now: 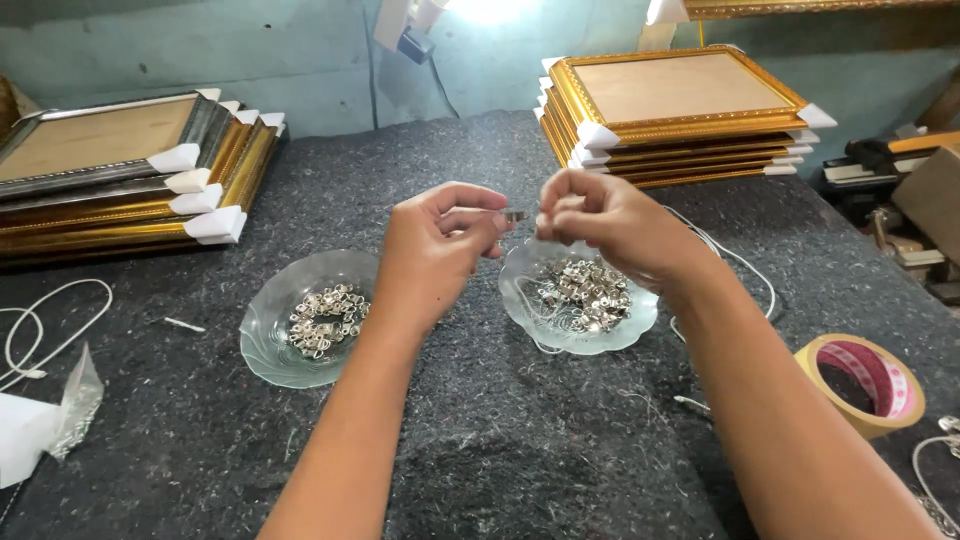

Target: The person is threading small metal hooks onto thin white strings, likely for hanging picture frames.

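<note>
Both hands up over the grey felt surface (520,440), between the two glass dishes. Left hand (435,250) fingers pinched narrow on a small silver metal fitting (515,215), which sticks out toward the right hand (600,225). Right fingers curled tight and closed right at the fitting's other end; can't tell whether they grip it too or something thinner, too small to see.

Left dish (275,360) holds a small cluster of silver fittings, sitting under my left wrist. Right dish (590,340) holds a bigger, looser pile, directly below my right hand. A white cord (745,270) runs out from beside the right dish.

Progress, my read: one piece in hand, mid-handling, held in the air above the gap between the dishes. Both dishes have stock, so plenty of pieces around. Can't tell which pile is done and which is pending.

Also here: stacks of gold frames back left (120,190) and back right (680,110), tape roll (865,385) at right.
</note>
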